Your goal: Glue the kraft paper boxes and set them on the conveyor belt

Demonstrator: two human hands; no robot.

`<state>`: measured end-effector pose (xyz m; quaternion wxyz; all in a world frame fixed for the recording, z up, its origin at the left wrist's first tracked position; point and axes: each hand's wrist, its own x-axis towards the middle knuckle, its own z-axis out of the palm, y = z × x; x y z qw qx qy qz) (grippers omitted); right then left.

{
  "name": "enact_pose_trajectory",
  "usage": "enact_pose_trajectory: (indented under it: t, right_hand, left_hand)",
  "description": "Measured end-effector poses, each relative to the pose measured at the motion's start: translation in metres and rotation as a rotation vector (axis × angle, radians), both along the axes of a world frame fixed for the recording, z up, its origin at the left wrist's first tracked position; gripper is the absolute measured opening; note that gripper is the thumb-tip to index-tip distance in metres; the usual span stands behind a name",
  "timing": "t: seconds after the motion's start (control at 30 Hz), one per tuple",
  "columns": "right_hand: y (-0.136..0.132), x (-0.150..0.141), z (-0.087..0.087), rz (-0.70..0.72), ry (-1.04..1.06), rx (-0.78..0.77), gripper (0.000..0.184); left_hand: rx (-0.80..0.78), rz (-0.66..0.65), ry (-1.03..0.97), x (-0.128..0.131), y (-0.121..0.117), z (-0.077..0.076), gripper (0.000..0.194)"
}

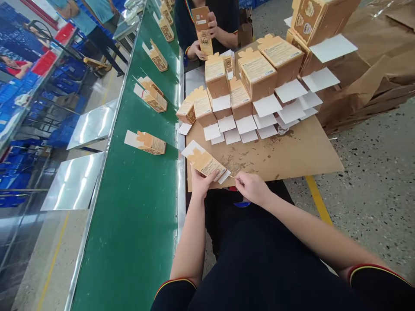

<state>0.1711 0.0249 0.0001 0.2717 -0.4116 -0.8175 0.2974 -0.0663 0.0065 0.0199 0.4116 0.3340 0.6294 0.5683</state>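
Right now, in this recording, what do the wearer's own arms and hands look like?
The left hand and right hand are bare, with no gloves, and the forearms are uncovered. The short sleeves are black or very dark, edged with red and yellow bands. No watch or bracelet shows.

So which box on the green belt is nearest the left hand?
The near box, first in the row on the belt and closest to the left hand; the other belt boxes sit farther up.
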Motion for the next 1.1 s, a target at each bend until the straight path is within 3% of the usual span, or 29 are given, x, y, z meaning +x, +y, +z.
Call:
enact_pose_trajectory:
  t: [0.13, 0.3, 0.47, 0.67, 0.87, 1.1]
  right_hand:
    - [0.002, -0.012, -0.007, 0.031, -0.117, 0.046, 0.025]
    - [-0.009, -0.014, -0.006, 0.098, -0.056, 0.023, 0.024]
    - [-0.019, 0.013, 0.006, 0.043, 0.164, -0.061, 0.027]
    - [-0.029, 0.045, 0.022, -0.078, 0.246, -0.201, 0.029]
    - [-0.039, 0.057, 0.024, -0.184, 0.296, -0.270, 0.027]
    - [-0.043, 0.054, 0.022, -0.147, 0.306, -0.296, 0.030]
  left_hand:
    - [-0.001, -0.021, -0.006, 0.001, 0.001, -0.001, 0.093]
    - [-0.007, -0.015, 0.009, 0.003, -0.002, -0.006, 0.095]
    - [-0.039, -0.025, 0.138, 0.007, -0.013, -0.013, 0.094]
    - [-0.036, 0.041, 0.298, 0.013, -0.020, -0.012, 0.100]
    - [-0.056, 0.118, 0.344, 0.028, -0.022, -0.015, 0.098]
    - [-0.063, 0.161, 0.368, 0.042, -0.019, -0.030, 0.090]
